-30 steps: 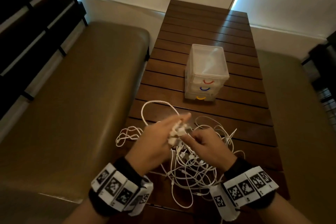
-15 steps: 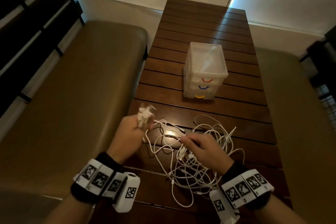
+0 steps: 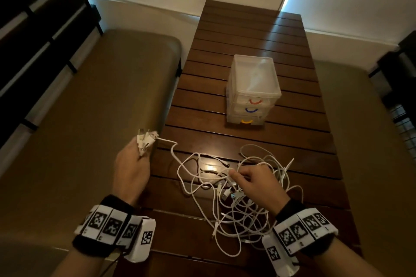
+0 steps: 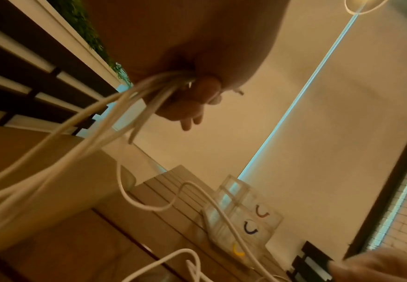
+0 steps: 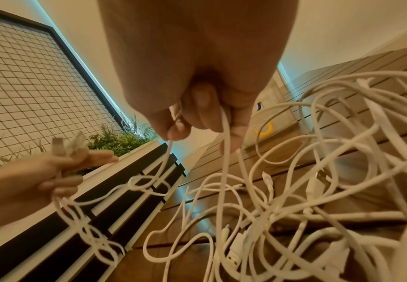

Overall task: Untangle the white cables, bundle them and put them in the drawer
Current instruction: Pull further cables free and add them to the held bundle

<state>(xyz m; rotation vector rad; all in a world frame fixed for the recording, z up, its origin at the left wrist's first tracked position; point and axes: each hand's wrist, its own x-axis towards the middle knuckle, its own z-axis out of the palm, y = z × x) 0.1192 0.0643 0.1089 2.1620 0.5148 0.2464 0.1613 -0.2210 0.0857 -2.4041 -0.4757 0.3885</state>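
Note:
A tangle of white cables (image 3: 245,198) lies on the near end of the wooden slatted table (image 3: 247,36). My left hand (image 3: 131,165) is raised at the table's left edge and grips a bunch of white plug ends (image 3: 146,139), with cable strands (image 4: 115,106) trailing down from its fist. My right hand (image 3: 254,181) sits over the tangle and pinches cable strands (image 5: 224,133) between curled fingers. A small clear drawer unit (image 3: 253,87) with red, blue and yellow handles stands mid-table, all drawers shut.
A tan cushioned bench (image 3: 90,119) runs along the table's left side, and another bench (image 3: 371,141) along the right. Dark slatted backrests (image 3: 33,29) rise at far left. A wire grid panel (image 5: 28,76) and green plants (image 5: 118,141) show behind.
My left hand has pulled the plug ends away to the left, from the middle of the tangle out past the table edge, drawing a cable out. My right hand stayed on the pile.

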